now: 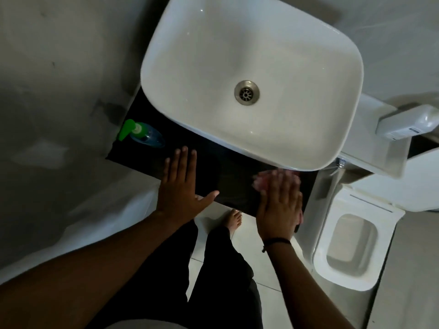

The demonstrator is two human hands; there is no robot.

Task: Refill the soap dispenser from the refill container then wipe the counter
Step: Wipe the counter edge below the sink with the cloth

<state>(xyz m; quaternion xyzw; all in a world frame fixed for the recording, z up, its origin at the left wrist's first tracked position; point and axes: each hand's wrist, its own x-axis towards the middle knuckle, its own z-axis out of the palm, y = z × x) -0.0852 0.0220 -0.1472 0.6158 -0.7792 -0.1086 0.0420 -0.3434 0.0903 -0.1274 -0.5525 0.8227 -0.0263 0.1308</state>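
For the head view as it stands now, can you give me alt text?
A person's right hand presses a pink cloth flat on a black counter in front of a white sink, while the left hand rests flat nearby. A green-pump soap dispenser stands at the counter's left end.

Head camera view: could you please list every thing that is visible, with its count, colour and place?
Counter: one, black, under the basin.
Basin: one, white, on the counter, empty.
Soap dispenser: one, clear with green pump, counter's far left corner.
Cloth: one, pink, counter's right end, under the right hand.
Refill container: one, white, lying right of the basin.
Toilet: one, white, lower right.
Left hand: flat on the counter.
Right hand: pressing the cloth.
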